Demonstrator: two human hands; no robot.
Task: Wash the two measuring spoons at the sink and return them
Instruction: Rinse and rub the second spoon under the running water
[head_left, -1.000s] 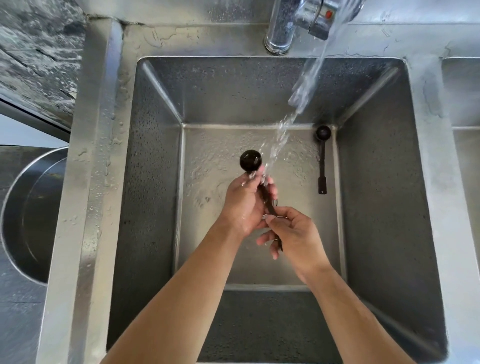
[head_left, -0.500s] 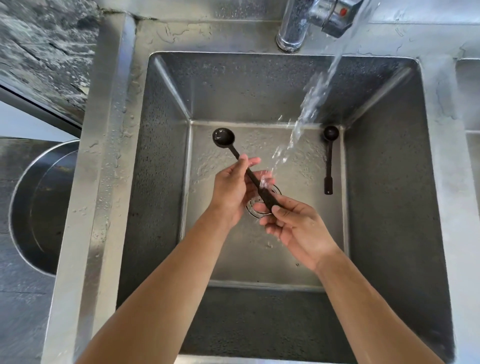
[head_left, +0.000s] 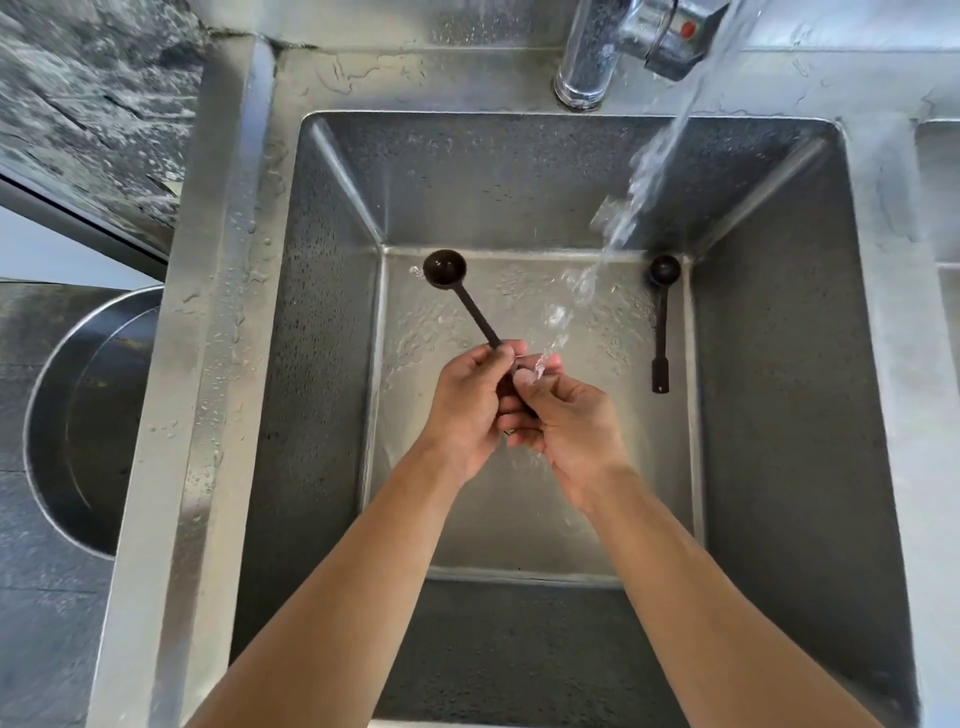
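Observation:
Over the steel sink (head_left: 332, 364) my left hand (head_left: 467, 405) grips the handle of a dark measuring spoon (head_left: 457, 288), its round bowl pointing up and to the left. My right hand (head_left: 566, 421) curls round the handle's lower end, which is hidden between both hands. Running water (head_left: 639, 192) from the faucet (head_left: 623, 47) lands on my fingertips. A second, smaller dark measuring spoon (head_left: 661, 322) lies on the sink floor by the right wall, bowl toward the back.
A round steel bowl (head_left: 57, 415) sits on the dark counter left of the sink. A second basin's edge (head_left: 940, 208) shows at the far right. The sink rim is wet with droplets.
The held spoon's bowl has swung from under the stream out to the left. My right hand has closed up against my left around the handle.

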